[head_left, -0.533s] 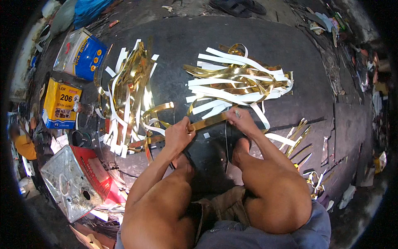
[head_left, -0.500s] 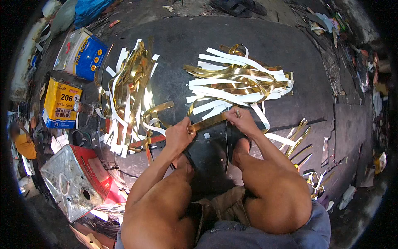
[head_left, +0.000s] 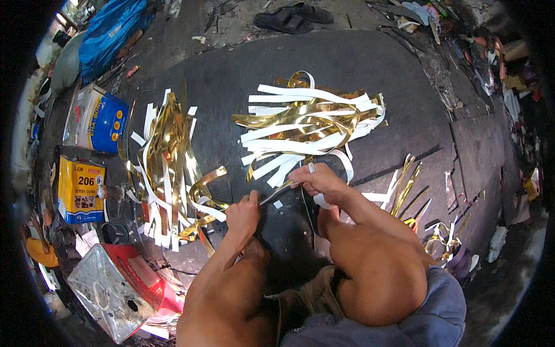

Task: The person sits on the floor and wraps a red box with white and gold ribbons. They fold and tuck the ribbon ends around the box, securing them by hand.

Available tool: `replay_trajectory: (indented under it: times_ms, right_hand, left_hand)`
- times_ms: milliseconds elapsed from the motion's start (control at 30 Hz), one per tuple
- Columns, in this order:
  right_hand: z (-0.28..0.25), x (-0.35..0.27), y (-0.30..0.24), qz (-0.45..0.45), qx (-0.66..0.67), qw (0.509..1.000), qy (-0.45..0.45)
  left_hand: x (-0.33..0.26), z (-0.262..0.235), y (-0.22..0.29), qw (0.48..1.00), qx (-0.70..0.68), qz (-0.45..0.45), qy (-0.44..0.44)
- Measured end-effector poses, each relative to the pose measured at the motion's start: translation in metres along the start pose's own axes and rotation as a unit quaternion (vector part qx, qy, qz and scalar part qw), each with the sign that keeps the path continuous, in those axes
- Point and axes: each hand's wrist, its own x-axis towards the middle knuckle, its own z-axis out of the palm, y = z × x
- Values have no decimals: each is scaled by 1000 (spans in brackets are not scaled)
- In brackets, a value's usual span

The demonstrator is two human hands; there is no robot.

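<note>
I sit on a dark floor mat [head_left: 370, 63] with my knees up. My left hand [head_left: 243, 213] and my right hand [head_left: 318, 179] pinch the two ends of one short gold strip [head_left: 276, 194] held between them, low over the mat. A curled white strip [head_left: 341, 173] loops around my right hand. Just beyond my right hand lies a pile of gold and white strips [head_left: 309, 124]. A second pile of gold and white strips [head_left: 170, 168] lies to the left, close to my left hand.
A blue tin [head_left: 98, 118] and a yellow tin [head_left: 81, 191] stand at the left, a red and metal tin [head_left: 118, 283] lower left. Loose gold offcuts [head_left: 407, 188] lie at the right. A pair of sandals [head_left: 292, 17] rests at the far edge. Clutter lines the right rim.
My hands have shifted slightly with the gold strip between them; the strip now lies lower and flatter between the fingers. The piles have not moved.
</note>
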Motion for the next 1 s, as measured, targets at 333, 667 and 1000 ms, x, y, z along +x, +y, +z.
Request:
replay_trajectory:
  times_ms: [333, 667, 1000]
  right_hand:
    - [25, -4, -18, -46, 132, 983, -122]
    - [32, 3, -1, -4, 150, 983, -110]
    - [16, 5, 12, -220, -273, 933, -82]
  left_hand:
    - [42, -63, 38, 748, -643, -118, -119]
    - [36, -48, 46, 723, -685, -64, -60]
    - [30, -52, 40, 746, -649, -64, -137]
